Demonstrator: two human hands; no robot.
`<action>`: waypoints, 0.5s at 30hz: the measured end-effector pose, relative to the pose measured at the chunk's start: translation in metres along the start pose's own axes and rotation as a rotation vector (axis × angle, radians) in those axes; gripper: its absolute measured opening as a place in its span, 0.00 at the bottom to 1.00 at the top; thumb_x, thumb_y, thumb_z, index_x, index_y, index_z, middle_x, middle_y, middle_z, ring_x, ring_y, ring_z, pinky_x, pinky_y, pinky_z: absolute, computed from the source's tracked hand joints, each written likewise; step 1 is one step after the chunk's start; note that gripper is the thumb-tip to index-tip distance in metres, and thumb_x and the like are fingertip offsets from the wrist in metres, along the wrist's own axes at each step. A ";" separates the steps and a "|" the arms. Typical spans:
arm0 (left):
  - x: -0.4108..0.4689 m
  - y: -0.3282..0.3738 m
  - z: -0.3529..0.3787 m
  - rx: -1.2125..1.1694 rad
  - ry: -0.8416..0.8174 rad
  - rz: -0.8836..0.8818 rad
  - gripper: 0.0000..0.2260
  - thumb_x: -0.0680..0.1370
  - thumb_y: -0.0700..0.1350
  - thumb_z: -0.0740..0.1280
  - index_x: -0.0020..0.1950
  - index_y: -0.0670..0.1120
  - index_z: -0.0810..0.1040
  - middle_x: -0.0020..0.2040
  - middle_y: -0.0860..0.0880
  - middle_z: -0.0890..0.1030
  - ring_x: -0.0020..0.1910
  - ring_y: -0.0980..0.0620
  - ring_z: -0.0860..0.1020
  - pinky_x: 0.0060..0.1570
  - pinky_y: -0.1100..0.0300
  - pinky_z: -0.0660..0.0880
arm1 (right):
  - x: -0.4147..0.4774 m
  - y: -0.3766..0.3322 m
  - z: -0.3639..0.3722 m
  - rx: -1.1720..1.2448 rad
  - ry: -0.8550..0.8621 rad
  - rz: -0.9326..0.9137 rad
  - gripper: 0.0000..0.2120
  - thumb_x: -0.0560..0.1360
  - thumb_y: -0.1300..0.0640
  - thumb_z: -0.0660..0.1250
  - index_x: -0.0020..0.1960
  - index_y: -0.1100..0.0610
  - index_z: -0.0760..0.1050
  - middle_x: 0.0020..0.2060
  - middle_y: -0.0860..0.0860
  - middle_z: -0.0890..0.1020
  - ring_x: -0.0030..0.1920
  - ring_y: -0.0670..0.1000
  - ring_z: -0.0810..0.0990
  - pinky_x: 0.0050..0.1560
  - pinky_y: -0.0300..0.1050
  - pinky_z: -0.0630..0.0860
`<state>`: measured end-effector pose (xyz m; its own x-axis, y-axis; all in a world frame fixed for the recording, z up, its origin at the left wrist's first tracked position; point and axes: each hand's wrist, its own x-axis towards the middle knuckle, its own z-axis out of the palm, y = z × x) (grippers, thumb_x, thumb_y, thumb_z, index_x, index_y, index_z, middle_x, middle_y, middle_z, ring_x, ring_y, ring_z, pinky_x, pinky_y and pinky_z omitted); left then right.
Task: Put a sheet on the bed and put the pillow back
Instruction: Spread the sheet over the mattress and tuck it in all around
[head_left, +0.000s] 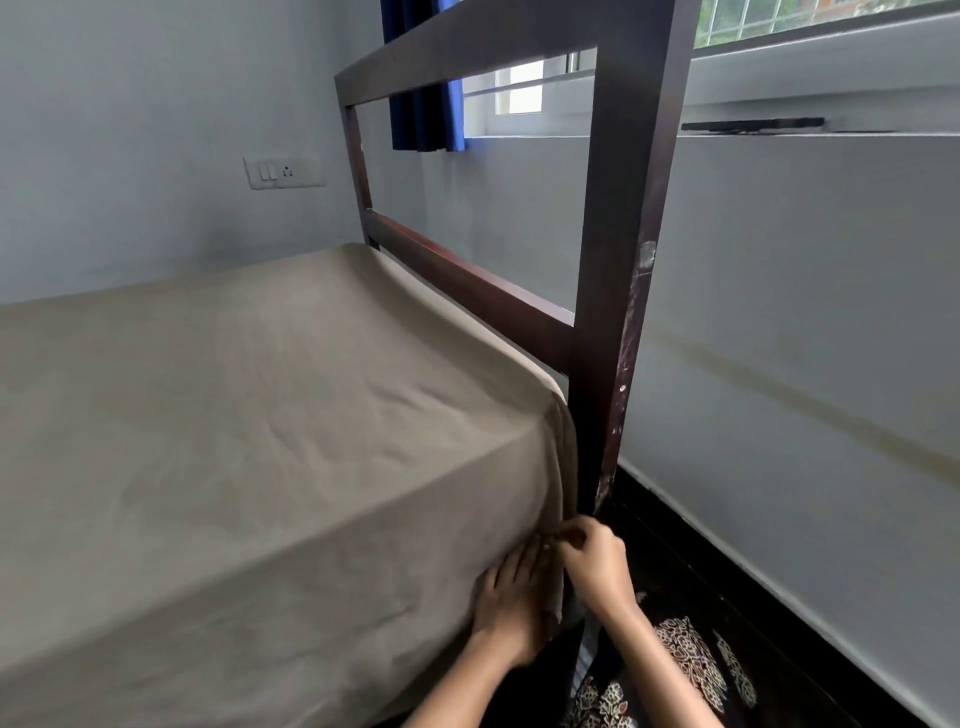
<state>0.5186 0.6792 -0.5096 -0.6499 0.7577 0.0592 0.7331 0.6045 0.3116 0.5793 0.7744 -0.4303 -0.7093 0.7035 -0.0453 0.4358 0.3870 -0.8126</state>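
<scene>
Right hand (592, 564) pinches a fold of the sheet (260, 441) at the near right corner of the bed (467, 291). Left hand (511, 597), fingers straight, presses the hanging cloth flat against the mattress side just beside it. The sheet covers all the visible top, lightly creased. The corner tuck is judged in progress; other corners are out of view. Pillow not in view, so its return remains. The dark post (618, 312) stands close against this corner and crowds the tuck. Patterned cloth (691, 660) lies near, by the floor; curtain (423, 104), window (519, 88) and switch plate (284, 172) are far.
</scene>
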 end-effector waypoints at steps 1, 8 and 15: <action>0.000 0.000 0.006 0.016 0.053 0.008 0.34 0.61 0.62 0.55 0.65 0.50 0.69 0.61 0.56 0.79 0.53 0.58 0.80 0.47 0.63 0.77 | -0.002 0.007 -0.001 0.016 -0.001 0.018 0.09 0.71 0.64 0.65 0.49 0.60 0.81 0.45 0.57 0.84 0.50 0.55 0.81 0.42 0.38 0.70; -0.017 0.001 -0.022 -0.453 0.294 -0.212 0.07 0.66 0.43 0.71 0.36 0.55 0.76 0.36 0.58 0.79 0.41 0.54 0.79 0.43 0.64 0.70 | 0.000 0.009 -0.009 0.267 0.126 0.050 0.10 0.75 0.63 0.63 0.44 0.53 0.82 0.41 0.53 0.85 0.46 0.53 0.83 0.52 0.52 0.78; -0.075 0.013 -0.045 -0.699 0.205 -0.177 0.08 0.60 0.59 0.57 0.31 0.60 0.74 0.27 0.61 0.76 0.30 0.64 0.74 0.40 0.63 0.73 | -0.015 -0.018 -0.001 0.511 -0.100 -0.044 0.11 0.77 0.60 0.64 0.36 0.55 0.72 0.29 0.49 0.72 0.32 0.47 0.70 0.31 0.39 0.66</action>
<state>0.5678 0.6196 -0.4669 -0.8209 0.5610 0.1067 0.3603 0.3638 0.8590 0.5825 0.7577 -0.4146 -0.7812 0.6230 -0.0403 0.0963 0.0565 -0.9937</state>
